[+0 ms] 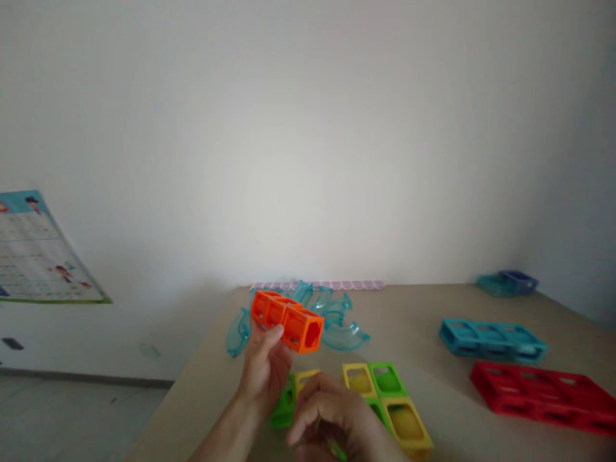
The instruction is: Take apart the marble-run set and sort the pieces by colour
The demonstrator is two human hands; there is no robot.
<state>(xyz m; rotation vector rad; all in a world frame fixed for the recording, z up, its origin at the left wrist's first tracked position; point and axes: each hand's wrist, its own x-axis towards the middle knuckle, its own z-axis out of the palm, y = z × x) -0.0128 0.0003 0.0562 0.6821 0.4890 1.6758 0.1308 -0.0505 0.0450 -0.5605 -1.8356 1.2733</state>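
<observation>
An orange row of joined open-sided cube blocks (pixel 289 321) is held up off the table in my left hand (pixel 267 372). My left thumb presses on its near side, and the other fingers are mostly hidden behind it. Lower and to the right, my right hand (pixel 337 410) is curled, with its fingers bent down. Whatever lies between those fingers is hidden. Around and behind the right hand sit yellow and green cube blocks (pixel 387 378), joined in a checkered pattern. The right hand covers part of them, so I cannot tell whether it touches them.
Clear blue curved track pieces (pixel 344 337) lie behind the orange row. To the right are a blue block row (pixel 491 340) and a red block row (pixel 543 394). A dark blue container (pixel 517 282) stands at the back right of the table (pixel 404 321). A purple patterned strip (pixel 356 285) runs along the wall.
</observation>
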